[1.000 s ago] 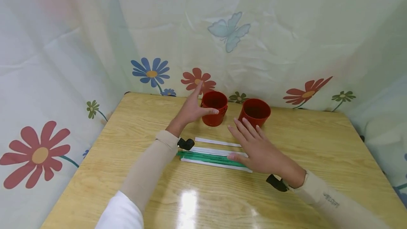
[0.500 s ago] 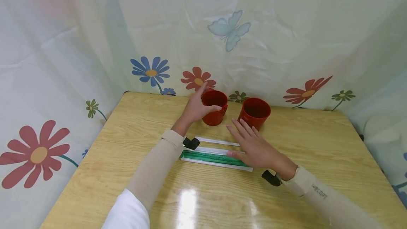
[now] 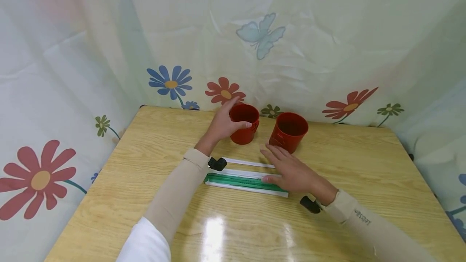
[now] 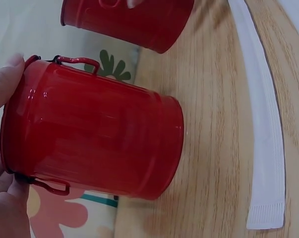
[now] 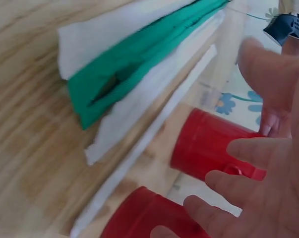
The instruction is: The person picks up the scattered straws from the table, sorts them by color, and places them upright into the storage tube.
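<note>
Two red metal buckets stand upright at the back of the table. My left hand [image 3: 223, 124] spans the left bucket [image 3: 243, 136], thumb across its near side and fingers round the far side. In the left wrist view, the thumb [image 4: 4, 82] and fingers lie on opposite sides of that bucket's rim, near its small side handles. My right hand [image 3: 293, 171] reaches forward over the paper strips, palm down and fingers extended. Its fingertips [image 3: 271, 148] are just in front of the right bucket [image 3: 291, 129]; nothing is in its grasp.
Long white paper packets lie side by side in front of the buckets; one strip [image 4: 266, 129] has a crimped end. Between them lies a green strip [image 3: 236, 180]. A floral curtain [image 3: 309, 64] hangs right behind the wooden table [image 3: 255, 229].
My left hand has moved right, from beside the left bucket to around it. My right hand has lowered slightly towards me, so more of the right bucket shows. The strips have stayed put.
</note>
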Demonstrator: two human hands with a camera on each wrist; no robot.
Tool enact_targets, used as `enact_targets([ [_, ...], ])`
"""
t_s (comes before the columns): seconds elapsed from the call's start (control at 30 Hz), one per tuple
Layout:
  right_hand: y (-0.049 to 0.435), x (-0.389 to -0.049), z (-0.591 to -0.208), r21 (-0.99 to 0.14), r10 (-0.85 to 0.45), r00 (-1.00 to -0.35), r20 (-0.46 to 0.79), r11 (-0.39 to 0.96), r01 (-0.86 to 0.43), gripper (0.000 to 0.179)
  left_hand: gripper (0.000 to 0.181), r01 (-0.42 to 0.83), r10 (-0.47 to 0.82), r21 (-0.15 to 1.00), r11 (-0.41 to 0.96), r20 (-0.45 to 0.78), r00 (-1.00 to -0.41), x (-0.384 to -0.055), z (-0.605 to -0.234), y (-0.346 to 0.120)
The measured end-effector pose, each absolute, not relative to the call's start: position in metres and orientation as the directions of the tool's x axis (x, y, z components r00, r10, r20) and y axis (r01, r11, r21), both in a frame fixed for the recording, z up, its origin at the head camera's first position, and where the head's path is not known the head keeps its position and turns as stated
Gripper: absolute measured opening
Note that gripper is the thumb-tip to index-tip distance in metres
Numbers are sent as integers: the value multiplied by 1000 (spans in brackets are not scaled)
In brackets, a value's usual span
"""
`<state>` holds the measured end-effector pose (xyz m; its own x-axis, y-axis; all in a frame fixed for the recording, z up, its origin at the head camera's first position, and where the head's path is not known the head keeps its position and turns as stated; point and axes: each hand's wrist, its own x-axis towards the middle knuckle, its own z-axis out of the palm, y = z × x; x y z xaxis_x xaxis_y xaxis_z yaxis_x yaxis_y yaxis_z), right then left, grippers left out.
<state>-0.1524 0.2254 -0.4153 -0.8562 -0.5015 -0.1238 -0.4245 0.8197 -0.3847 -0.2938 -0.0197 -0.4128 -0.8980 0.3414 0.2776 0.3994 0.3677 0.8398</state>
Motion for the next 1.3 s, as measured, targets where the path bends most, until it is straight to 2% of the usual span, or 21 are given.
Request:
enact_targets([
  [0.23, 229, -156, -420, -468, -434, -895, -103, 815, -341, 70, 86, 406, 352, 843, 353, 283, -892, -293, -413, -20],
  [0.47, 238, -166, -429, -633, -287, -957, -42, 749, -196, 36, 83, 396, 354, 843, 364, 268, -896, -294, -411, -22],
  [0.57, 241, -169, -434, -671, -230, -973, -15, 724, -161, 26, 84, 395, 369, 842, 368, 258, -893, -294, -411, -21],
  [0.83, 239, -175, -445, -714, -194, -981, 8, 686, -142, 21, 84, 389, 368, 833, 394, 245, -897, -295, -412, -20],
  [1.07, 249, -171, -446, -687, -155, -988, -20, 720, -99, 15, 85, 376, 379, 843, 385, 227, -897, -294, -410, -18],
  [1.3, 272, -167, -444, -665, -139, -990, 16, 738, -114, 13, 85, 385, 379, 837, 389, 235, -895, -295, -409, -22],
])
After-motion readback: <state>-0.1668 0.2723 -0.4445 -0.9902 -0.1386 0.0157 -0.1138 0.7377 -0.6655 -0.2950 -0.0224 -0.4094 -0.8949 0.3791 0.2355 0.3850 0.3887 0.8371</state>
